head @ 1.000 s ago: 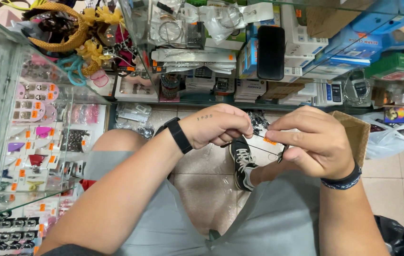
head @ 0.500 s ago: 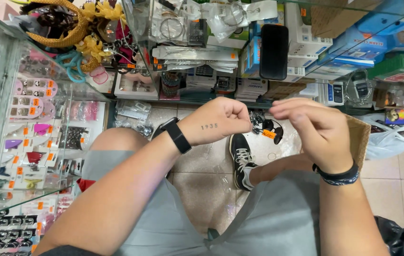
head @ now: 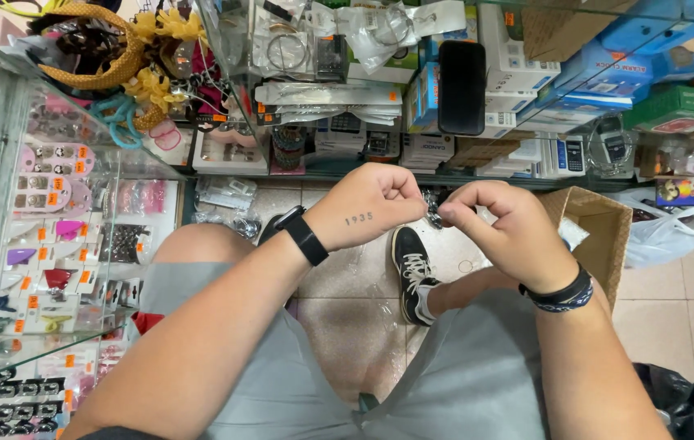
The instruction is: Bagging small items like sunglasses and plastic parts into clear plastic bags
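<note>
I sit with grey shorts and my knees apart, both hands raised in front of me. My left hand [head: 367, 204], with a black watch on the wrist, is closed in a fist-like pinch. My right hand [head: 500, 224], with dark bracelets on the wrist, pinches from the other side. Between the fingertips of both hands sits a small dark shiny item [head: 432, 213], mostly hidden by the fingers; I cannot tell exactly what it is. The hands nearly touch each other.
A glass display case [head: 4, 204] with hair accessories stands at my left. Shelves [head: 412, 167] of boxes and calculators face me, with a black slab-shaped device [head: 461, 85] upright. An open cardboard box [head: 599, 232] and a white plastic bag [head: 673, 228] are at right. My black shoe [head: 414, 273] rests on tiles.
Both hands have drawn closer together and closed more tightly. The white packet and orange tag seen between the fingers earlier no longer show; only a small dark piece remains visible.
</note>
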